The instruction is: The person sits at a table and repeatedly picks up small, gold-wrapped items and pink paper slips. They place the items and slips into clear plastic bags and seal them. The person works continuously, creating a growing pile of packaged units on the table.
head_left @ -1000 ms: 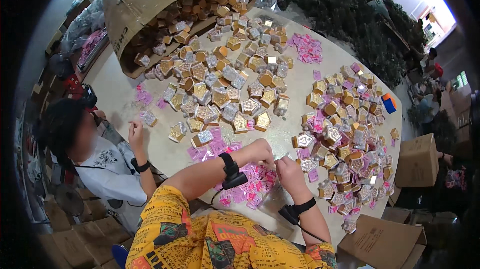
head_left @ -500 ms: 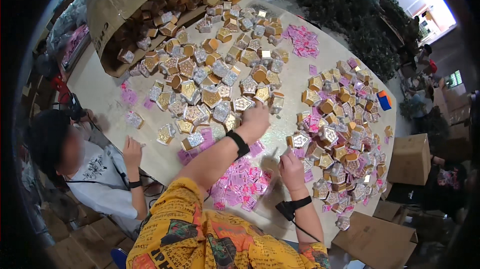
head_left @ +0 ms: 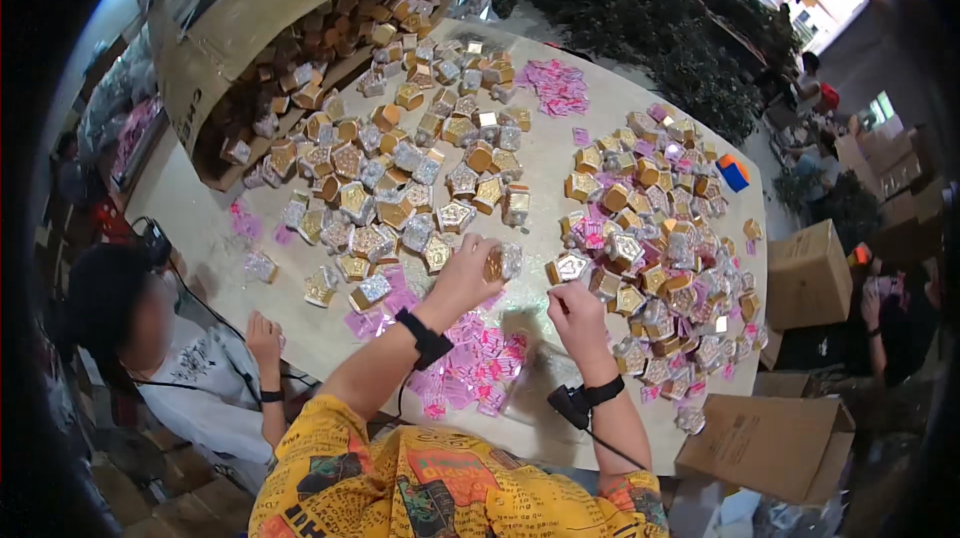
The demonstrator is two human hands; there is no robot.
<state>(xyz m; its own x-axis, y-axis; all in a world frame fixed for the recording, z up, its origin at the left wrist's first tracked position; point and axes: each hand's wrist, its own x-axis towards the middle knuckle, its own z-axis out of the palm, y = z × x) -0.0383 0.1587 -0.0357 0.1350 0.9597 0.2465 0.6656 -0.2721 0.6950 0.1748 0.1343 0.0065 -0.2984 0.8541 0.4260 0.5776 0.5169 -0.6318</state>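
My left hand (head_left: 462, 283) is closed round a small gold and silver glittery ornament (head_left: 506, 262), lifted just over the table beside a spread of similar ones. Pink printed tags (head_left: 470, 363) lie in a loose heap below that wrist. My right hand (head_left: 578, 320) is pinched shut at the left edge of the right-hand heap; anything between its fingertips is hidden. Just beyond its fingers rests a five-sided gold ornament with a silvery rim (head_left: 568, 267). The right-hand heap (head_left: 655, 283) mixes ornaments and pink tags.
A big cardboard box (head_left: 215, 48) lies on its side at the far left, ornaments spilling out. More pink tags (head_left: 555, 86) sit at the back. An orange and blue object (head_left: 734, 173) stands near the right edge. A co-worker's hand (head_left: 264, 340) is at the left. Cartons (head_left: 765, 446) stand at right.
My left hand has drawn back toward me from the ornament spread, now with an ornament in it. My right hand stays near the right-hand heap. The whole view has shifted slightly.
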